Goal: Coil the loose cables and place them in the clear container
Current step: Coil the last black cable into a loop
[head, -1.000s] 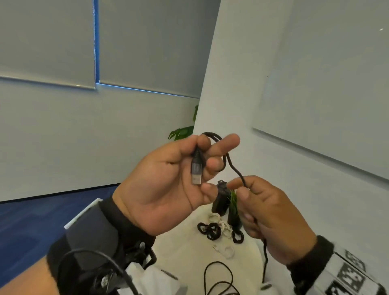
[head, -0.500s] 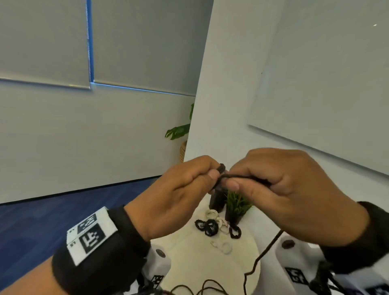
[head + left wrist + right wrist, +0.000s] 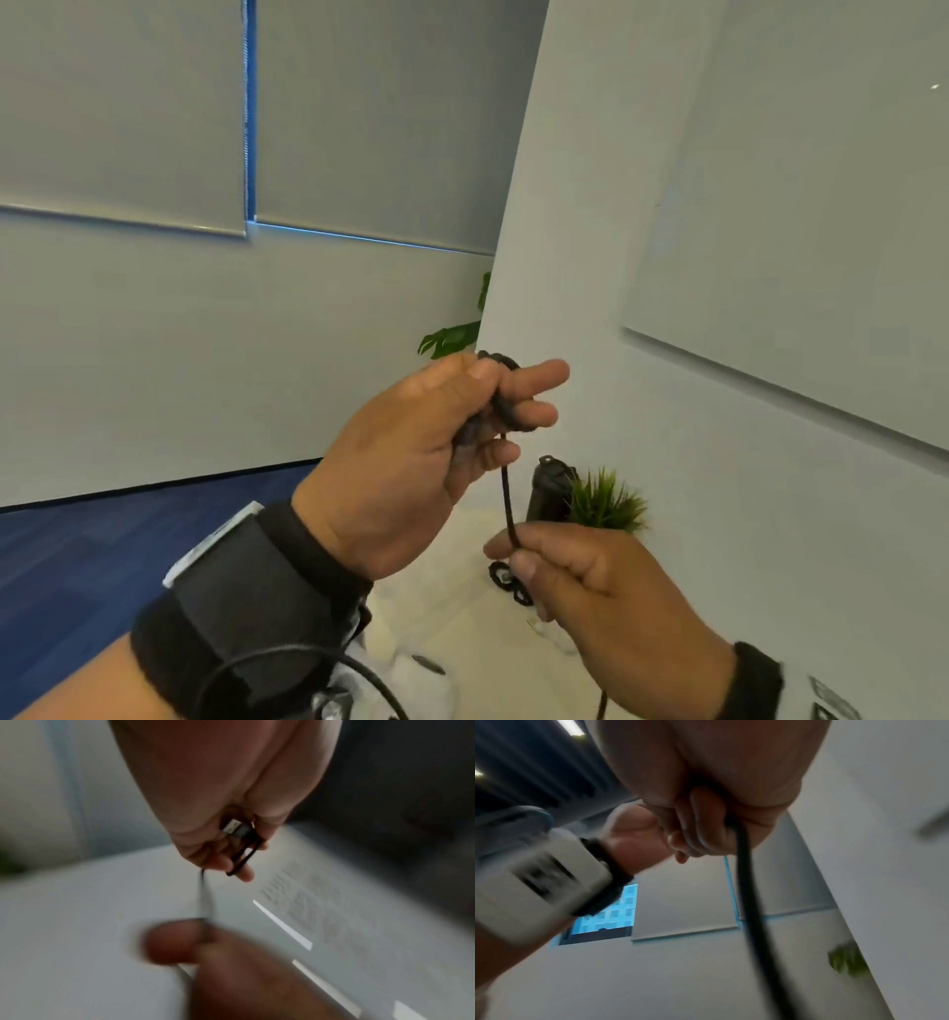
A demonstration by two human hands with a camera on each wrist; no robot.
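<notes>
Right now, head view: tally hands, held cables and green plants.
Hands: 2, left hand and right hand
Cables: 1, black braided cable gripped by both
Plants: 2, spiky green potted plant and broad-leaf green plant
Total: 5

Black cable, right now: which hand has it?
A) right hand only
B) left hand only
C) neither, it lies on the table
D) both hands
D: the left hand grips the coiled loops and the USB plug of the black cable, while the right hand pinches the strand hanging below it.
</notes>
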